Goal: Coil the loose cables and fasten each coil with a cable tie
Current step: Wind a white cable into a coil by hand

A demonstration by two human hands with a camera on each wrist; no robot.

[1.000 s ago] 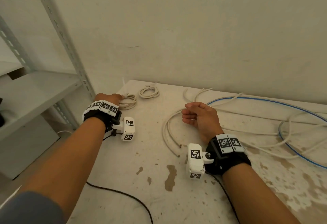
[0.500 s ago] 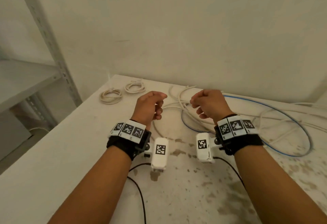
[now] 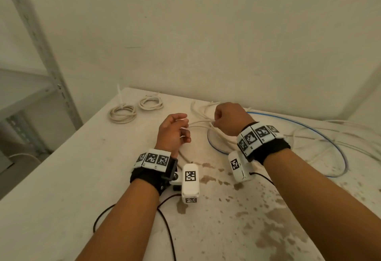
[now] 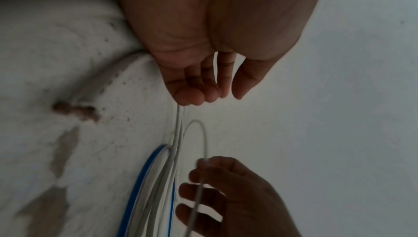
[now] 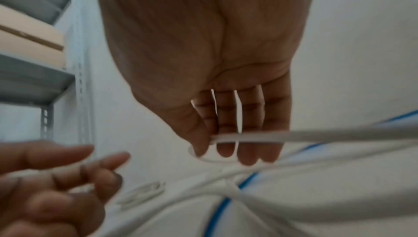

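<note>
A loose white cable [image 3: 199, 123] runs between my two hands above the table's middle. My left hand [image 3: 184, 128] has its fingers curled round one stretch of it. My right hand [image 3: 215, 123] pinches the same cable between thumb and fingers; in the right wrist view, my right hand [image 5: 217, 144] holds the cable [image 5: 339, 134], which leads off to the right. In the left wrist view a small loop of cable [image 4: 203, 139] rises from the right hand toward my left hand [image 4: 214, 96]. Two tied white coils [image 3: 122, 112] [image 3: 151, 103] lie at the far left corner.
A blue cable [image 3: 309, 130] loops among more loose white cables [image 3: 340, 149] on the right half of the stained white table [image 3: 82, 178]. A metal shelf rack [image 3: 47, 58] stands left of the table. A wall runs close behind the table. Black wrist-camera leads [image 3: 165, 225] trail near the front.
My left hand left the coil at the far left corner and came to the middle. Both hands have taken hold of the loose white cable. The view swung right.
</note>
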